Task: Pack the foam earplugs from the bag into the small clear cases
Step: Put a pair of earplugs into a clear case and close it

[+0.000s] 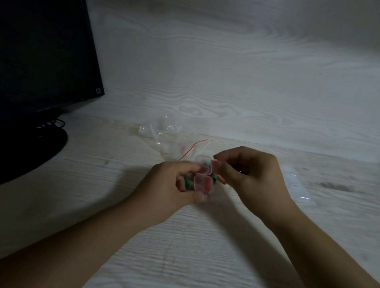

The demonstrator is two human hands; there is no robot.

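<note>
Above a pale wood-grain desk [196, 250], we see two bare hands meeting close together. The left hand [168, 188] has its fingers curled round a small clear case [203, 184], whose hinged lid [204, 166] stands open just above the base. Something red shows inside the base, and a green earplug [187, 183] peeks out between the left fingers, tucked against the case's left side. The right hand [249, 176], directly to the right of the left one, pinches a red earplug [214, 166] between thumb and forefinger, right at the edge of the open lid. Just beyond both hands, touching the desk, lies a crumpled clear bag [168, 139] with a red strip along its mouth; its contents are too dim for us to make out. Far to the left of the left hand stands a dark monitor [35, 41] on a black base.
</note>
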